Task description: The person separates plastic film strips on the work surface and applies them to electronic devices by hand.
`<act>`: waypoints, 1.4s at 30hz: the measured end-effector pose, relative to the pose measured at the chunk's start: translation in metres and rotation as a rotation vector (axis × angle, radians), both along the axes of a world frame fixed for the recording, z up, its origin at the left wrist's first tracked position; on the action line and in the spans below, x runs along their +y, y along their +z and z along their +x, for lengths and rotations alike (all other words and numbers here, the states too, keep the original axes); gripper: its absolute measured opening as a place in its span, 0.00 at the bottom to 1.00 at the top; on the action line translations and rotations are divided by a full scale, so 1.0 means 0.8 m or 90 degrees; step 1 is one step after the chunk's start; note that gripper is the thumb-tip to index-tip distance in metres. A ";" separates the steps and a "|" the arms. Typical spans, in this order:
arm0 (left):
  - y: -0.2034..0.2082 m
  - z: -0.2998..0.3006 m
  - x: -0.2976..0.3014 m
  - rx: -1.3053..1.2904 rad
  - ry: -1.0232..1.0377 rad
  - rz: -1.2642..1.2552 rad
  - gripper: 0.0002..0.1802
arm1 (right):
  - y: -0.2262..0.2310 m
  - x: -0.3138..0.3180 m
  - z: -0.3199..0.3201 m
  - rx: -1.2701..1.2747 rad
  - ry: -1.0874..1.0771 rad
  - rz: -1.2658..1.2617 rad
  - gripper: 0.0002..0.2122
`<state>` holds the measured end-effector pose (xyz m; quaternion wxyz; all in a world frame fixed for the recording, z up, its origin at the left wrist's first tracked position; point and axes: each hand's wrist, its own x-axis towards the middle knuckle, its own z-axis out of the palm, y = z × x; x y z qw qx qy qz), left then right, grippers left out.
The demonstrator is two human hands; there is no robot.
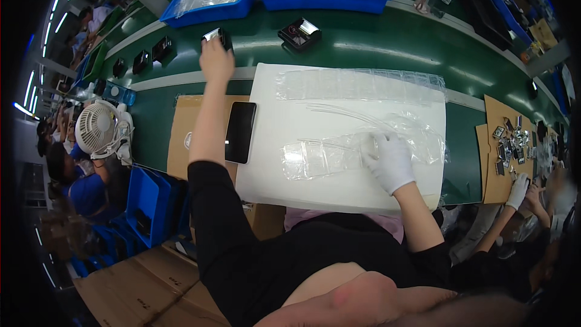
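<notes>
My bare left hand (216,60) reaches out to the far side, its fingers closed over a small black box (221,37) with a shiny top. The fingers hide part of that box, which is on the green conveyor belt (254,48). On the white board (272,175) in front of me, my white-gloved right hand (390,160) is closed on clear plastic film (327,156), with thumb and fingers at its edge. The film curls up beside the glove. Another row of clear film pieces (357,85) lies along the board's far edge.
More black boxes (299,34) stand along the belt. Blue bins (327,0) of clear strips are behind it. A black phone (241,132) lies on cardboard left of the board, and a white fan (100,127) stands farther left. At right, a co-worker's gloved hand (518,191) is near metallic parts (513,142).
</notes>
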<state>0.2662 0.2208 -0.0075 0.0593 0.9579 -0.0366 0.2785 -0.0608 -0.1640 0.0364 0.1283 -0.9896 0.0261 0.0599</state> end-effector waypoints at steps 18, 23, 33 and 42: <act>0.025 -0.165 -0.142 -0.036 -0.333 -0.093 0.17 | -0.012 0.013 0.004 -0.050 -0.066 0.000 0.28; 0.005 -0.094 -0.102 -0.193 -0.108 0.053 0.20 | 0.002 0.021 0.003 -0.020 -0.078 -0.008 0.28; 0.046 -0.231 -0.201 0.032 -0.390 -0.106 0.25 | -0.024 0.003 0.001 -0.068 -0.113 -0.015 0.28; -0.010 -0.294 -0.260 0.539 -0.523 -0.369 0.11 | -0.022 0.017 0.000 -0.061 -0.099 -0.133 0.24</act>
